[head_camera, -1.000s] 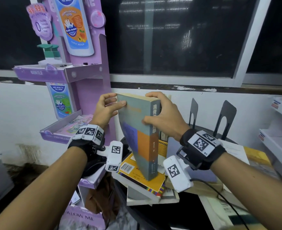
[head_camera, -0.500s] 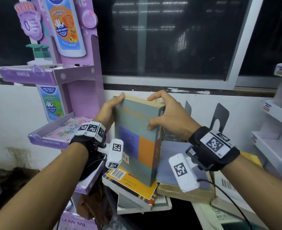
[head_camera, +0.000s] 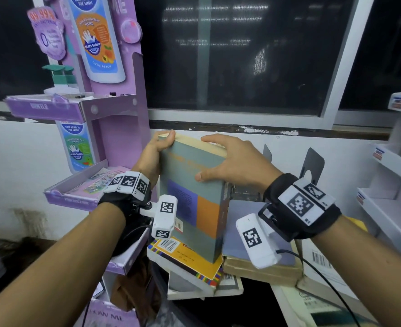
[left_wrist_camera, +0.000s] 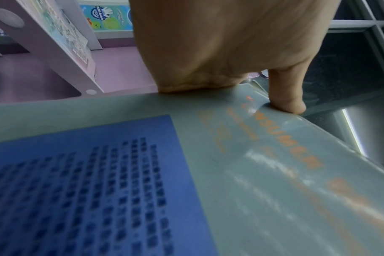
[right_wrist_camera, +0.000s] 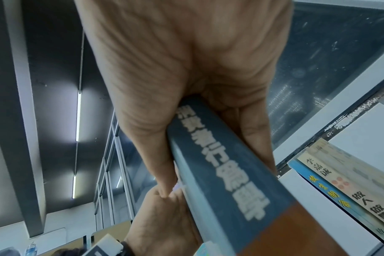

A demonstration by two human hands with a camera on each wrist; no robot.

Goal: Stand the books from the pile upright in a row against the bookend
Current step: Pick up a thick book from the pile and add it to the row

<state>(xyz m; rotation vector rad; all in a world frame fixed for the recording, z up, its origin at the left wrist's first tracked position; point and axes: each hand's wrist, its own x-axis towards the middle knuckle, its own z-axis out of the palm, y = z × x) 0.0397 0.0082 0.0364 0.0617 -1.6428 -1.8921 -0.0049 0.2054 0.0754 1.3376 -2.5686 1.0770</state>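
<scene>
Grey-green book [head_camera: 190, 201] upright (tilted); both hands' grip.

The purple display [head_camera: 114, 95] carries a bottle picture reading "KIDS HEAD TO TOE WASH" and "CUTIE PEACH", with "99.99%" on a tag at its top left corner. The grey book [left_wrist_camera: 274, 173] cover shows orange letters "NSUMER"; its spine [right_wrist_camera: 226, 173] bears Chinese characters

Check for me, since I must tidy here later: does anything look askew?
Yes: the pile is skewed, its yellow book jutting past the table edge. The grey book, held by both hands, is tilted.
</scene>
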